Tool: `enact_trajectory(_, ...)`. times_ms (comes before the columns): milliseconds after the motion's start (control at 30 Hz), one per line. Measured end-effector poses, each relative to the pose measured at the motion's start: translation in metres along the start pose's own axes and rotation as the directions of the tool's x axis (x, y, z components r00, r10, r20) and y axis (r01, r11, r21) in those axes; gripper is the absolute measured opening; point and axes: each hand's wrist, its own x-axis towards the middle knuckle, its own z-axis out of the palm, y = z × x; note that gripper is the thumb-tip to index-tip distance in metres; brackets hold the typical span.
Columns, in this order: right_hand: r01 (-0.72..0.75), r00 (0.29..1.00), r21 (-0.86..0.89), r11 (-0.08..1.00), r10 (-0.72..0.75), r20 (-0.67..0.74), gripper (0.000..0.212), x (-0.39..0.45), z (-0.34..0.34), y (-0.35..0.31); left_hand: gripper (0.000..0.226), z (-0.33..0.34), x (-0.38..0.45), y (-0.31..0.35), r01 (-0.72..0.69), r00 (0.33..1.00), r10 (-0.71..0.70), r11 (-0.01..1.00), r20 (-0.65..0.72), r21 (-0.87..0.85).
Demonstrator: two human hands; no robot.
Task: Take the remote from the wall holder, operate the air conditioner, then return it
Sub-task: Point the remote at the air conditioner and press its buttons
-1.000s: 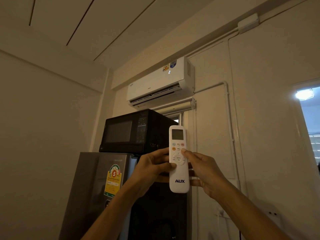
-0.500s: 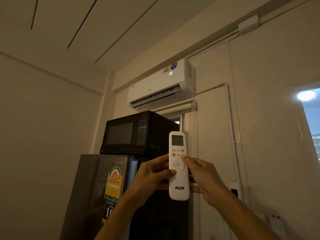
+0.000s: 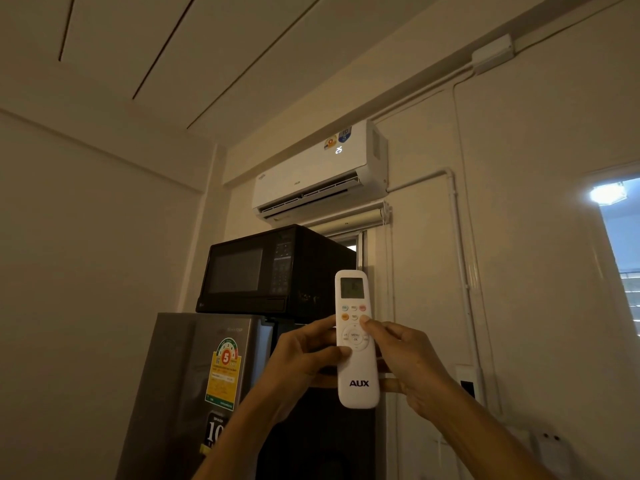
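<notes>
A white AUX remote (image 3: 356, 372) stands upright in front of me, its small screen and buttons facing me. My left hand (image 3: 304, 358) grips its left edge, thumb lying across the lower buttons. My right hand (image 3: 405, 362) holds the right side, and its thumb tip rests on an upper right button. The white air conditioner (image 3: 311, 174) hangs high on the wall with its flap open and lit digits reading 25. A white holder (image 3: 550, 452) is fixed on the wall at the lower right, dim and partly cut off.
A black microwave (image 3: 263, 268) sits on a grey fridge (image 3: 194, 386) just left of my hands. White pipes (image 3: 460, 271) run down the wall on the right. A bright window (image 3: 620, 244) is at the far right.
The view has tilted upward, so the remote and both hands sit lower in the frame. The digits on the air conditioner went from a partial 2 to 25. My grip is unchanged.
</notes>
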Motion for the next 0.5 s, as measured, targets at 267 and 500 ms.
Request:
enact_trajectory(267,-0.009,1.000,-0.015,1.000,0.009,0.012,0.014,0.0011,-0.0016,-0.0002,0.043,0.0001,-0.0002,-0.0006,-0.007,1.000,0.007,1.000,-0.004,-0.007)
enact_trajectory(500,-0.014,1.000,-0.014,1.000,0.014,0.003,0.011,0.0010,-0.0006,-0.0001,0.043,-0.0001,-0.0011,-0.0011,-0.018,1.000,0.018,1.000,-0.010,-0.012)
